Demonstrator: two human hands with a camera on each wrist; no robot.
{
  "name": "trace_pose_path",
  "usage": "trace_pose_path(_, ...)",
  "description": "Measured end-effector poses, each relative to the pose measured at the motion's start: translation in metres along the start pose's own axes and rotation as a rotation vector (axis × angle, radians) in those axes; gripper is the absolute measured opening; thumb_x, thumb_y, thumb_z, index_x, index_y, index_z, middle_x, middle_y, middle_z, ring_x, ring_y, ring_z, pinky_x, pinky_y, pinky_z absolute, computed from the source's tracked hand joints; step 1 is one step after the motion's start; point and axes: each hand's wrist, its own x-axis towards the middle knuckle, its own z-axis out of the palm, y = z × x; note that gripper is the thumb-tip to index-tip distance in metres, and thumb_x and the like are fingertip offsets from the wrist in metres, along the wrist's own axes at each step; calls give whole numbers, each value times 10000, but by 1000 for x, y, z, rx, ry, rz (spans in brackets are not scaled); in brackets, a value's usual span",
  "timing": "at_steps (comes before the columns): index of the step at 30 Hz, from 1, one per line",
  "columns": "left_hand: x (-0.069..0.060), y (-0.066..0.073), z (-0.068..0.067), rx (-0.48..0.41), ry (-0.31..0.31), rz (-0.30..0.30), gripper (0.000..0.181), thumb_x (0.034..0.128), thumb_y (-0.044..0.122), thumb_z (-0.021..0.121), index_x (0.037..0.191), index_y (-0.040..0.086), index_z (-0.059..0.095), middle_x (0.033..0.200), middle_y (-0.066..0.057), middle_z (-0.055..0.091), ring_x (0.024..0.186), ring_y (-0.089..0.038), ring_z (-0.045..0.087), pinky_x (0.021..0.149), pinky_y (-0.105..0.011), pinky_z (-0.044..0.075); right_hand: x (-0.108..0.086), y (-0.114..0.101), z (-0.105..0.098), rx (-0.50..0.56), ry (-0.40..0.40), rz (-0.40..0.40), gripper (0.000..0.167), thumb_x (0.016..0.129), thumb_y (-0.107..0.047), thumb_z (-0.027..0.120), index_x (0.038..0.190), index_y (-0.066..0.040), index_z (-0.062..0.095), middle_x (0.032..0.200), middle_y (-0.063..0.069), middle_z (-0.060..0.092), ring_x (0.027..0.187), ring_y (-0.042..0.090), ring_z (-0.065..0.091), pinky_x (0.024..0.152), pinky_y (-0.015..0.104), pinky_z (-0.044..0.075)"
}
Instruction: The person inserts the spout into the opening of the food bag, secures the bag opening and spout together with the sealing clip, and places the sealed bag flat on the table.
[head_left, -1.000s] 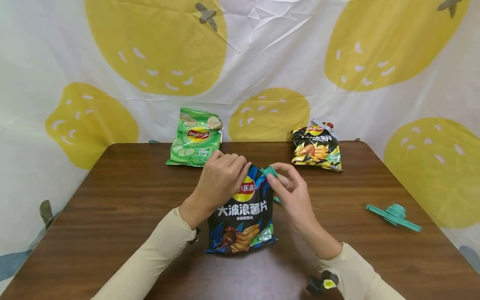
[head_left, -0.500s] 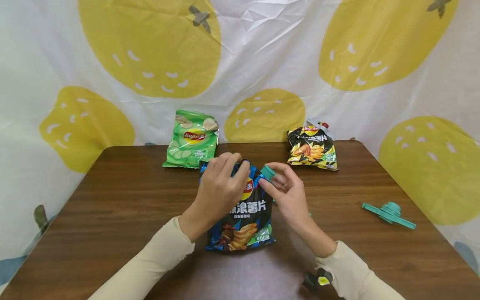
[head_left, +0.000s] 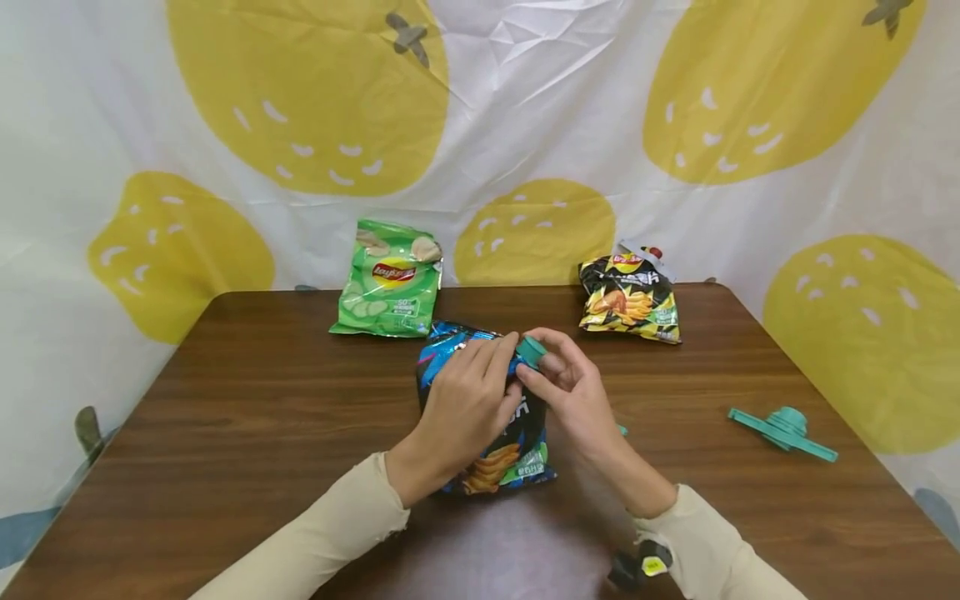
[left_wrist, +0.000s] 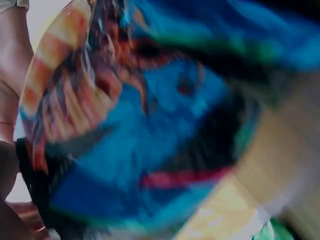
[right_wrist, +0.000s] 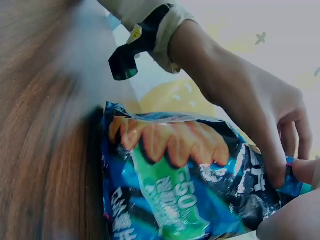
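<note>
A blue and black bag of potato chips stands upright in front of me, its top folded over. My left hand lies across its upper front, fingers curled at the top right corner, gripping the bag there. At that same corner my right hand pinches a teal bag clip with a round cap between thumb and fingers. How much of the bag's edge sits inside the clip is hidden by the fingers. In the right wrist view the bag is crumpled near both hands. The left wrist view is blurred.
A second teal clip with a round cap lies at the right of the wooden table. Behind the right hand a small teal piece peeks out. At the back stand a green chip bag and a black and yellow chip bag.
My left hand has slid right and slightly down to the corner by the clip, uncovering the bag's top left. The bag's upper part now looks folded over. My right hand keeps the clip at the corner.
</note>
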Motion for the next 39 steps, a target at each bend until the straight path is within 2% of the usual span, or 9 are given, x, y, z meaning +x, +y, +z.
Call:
trace_pose_path(7,0,-1,2,-144,53,-29,494,860,95,724,1308,-48,571,1060,-132,685,973,-235,648,848,-335,552,2,0,1,-47,-18,-71,342,966,-14,620,1304,10,573,1004,48,680,890,145,661,787,244,539)
trace_pose_path(10,1,-2,1,-189,56,-45,516,866,91,723,1336,-41,557,1075,-136,683,986,-240,646,846,-338,553,0,-2,4,-116,31,-102,327,965,-31,633,1289,-2,597,1043,44,694,920,163,665,825,253,540)
trace_pose_path(14,0,-4,3,-229,47,-47,484,882,81,717,1325,-42,565,1098,-144,677,1009,-244,642,870,-339,546,-3,-3,8,-163,105,-82,312,943,-49,673,1252,-31,639,1102,66,720,956,181,683,846,272,543)
trace_pose_path(17,-3,-6,5,-261,36,-41,435,896,68,709,1296,-45,582,1114,-148,672,1027,-249,639,898,-339,535,-4,-6,6,-278,96,-51,295,957,-125,675,1250,-92,667,1096,83,725,971,153,685,837,260,541)
trace_pose_path(25,-7,-17,5,-316,7,-16,442,927,68,695,1343,3,564,1132,-111,667,1052,-239,620,930,-343,510,-8,-27,-38,-747,-105,-83,247,981,-171,647,1223,-134,610,1053,20,702,992,177,673,874,415,548)
trace_pose_path(29,-7,-21,4,-334,-3,7,435,942,56,671,1364,49,566,1126,-79,662,1041,-231,609,912,-327,502,-12,-24,-70,-1031,-338,-59,213,936,-87,690,1147,-87,660,1069,14,699,1035,220,646,905,477,514)
trace_pose_path(33,-8,-24,4,-363,-10,9,408,946,42,661,1345,44,579,1136,-81,659,1043,-227,601,896,-318,507,-22,-12,-89,-1193,-544,-3,195,900,-40,712,1094,-39,692,1058,50,680,1025,277,633,863,478,517)
trace_pose_path(35,-8,-25,5,-377,-13,-1,404,947,40,657,1343,46,578,1144,-83,659,1049,-225,599,895,-318,509,-25,-7,-92,-1219,-574,6,182,880,-17,723,1057,-40,689,1018,46,666,980,273,642,823,459,530)
trace_pose_path(39,-8,-26,6,-394,-18,-12,397,949,40,654,1339,45,580,1153,-84,658,1056,-224,596,900,-320,510,-28,4,-97,-1262,-526,-19,211,827,8,763,987,-86,663,937,-2,628,889,207,616,758,407,516)
